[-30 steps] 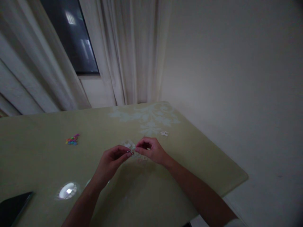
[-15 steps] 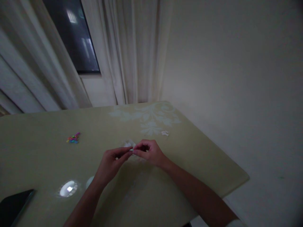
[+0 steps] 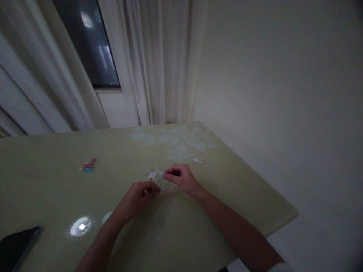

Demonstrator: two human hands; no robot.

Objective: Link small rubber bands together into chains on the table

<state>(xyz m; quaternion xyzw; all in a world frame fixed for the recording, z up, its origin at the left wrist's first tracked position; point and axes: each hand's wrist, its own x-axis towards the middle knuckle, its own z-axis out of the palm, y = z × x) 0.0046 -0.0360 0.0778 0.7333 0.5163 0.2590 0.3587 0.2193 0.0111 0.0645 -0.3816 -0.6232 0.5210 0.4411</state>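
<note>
Between my hands lies a see-through plastic piece (image 3: 167, 186) with several small round shapes in it, perhaps a small case; its exact kind is too blurred to tell. At its back left are a small white piece (image 3: 152, 174) and a tiny gold-brown spot. My right hand (image 3: 183, 180) is over the back right side, thumb and forefinger pinched on a tiny pale greenish bit (image 3: 162, 173). My left hand (image 3: 141, 196) rests at the near left edge of the plastic, fingers bent and tips together. Whatever is between those fingertips is hidden.
A small heap of brightly coloured little pieces (image 3: 87, 165) lies to the left on the table (image 3: 227, 189). Small white pieces (image 3: 197, 160) lie beyond my right hand. A dark flat device (image 3: 18, 245) sits at the near left. The wall (image 3: 283, 94) borders the table's right side.
My hands were together at the fingertips and have come apart. The left hand has lowered towards me; the right has shifted slightly back and right. More of the see-through plastic shows.
</note>
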